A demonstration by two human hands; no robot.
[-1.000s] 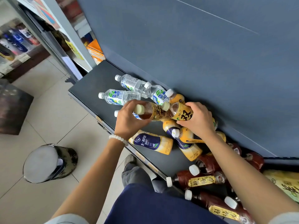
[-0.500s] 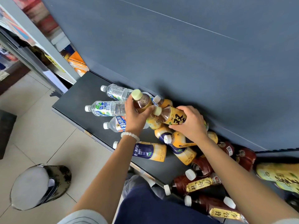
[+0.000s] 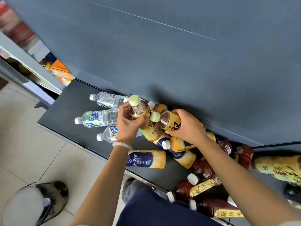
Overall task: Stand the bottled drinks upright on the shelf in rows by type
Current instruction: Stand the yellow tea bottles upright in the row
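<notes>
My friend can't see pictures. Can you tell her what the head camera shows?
A person's left hand and right hand each grip a yellow-labelled tea bottle, one nearly upright and the other tilted, over a dark shelf. Clear water bottles lie on their sides to the left, and yellow and dark red bottles are heaped to the right.

Even, soft daylight; the hands cast a dim shadow on the blue-grey back panel (image 3: 179, 54). Frame edges bend and blur, upper left most.
</notes>
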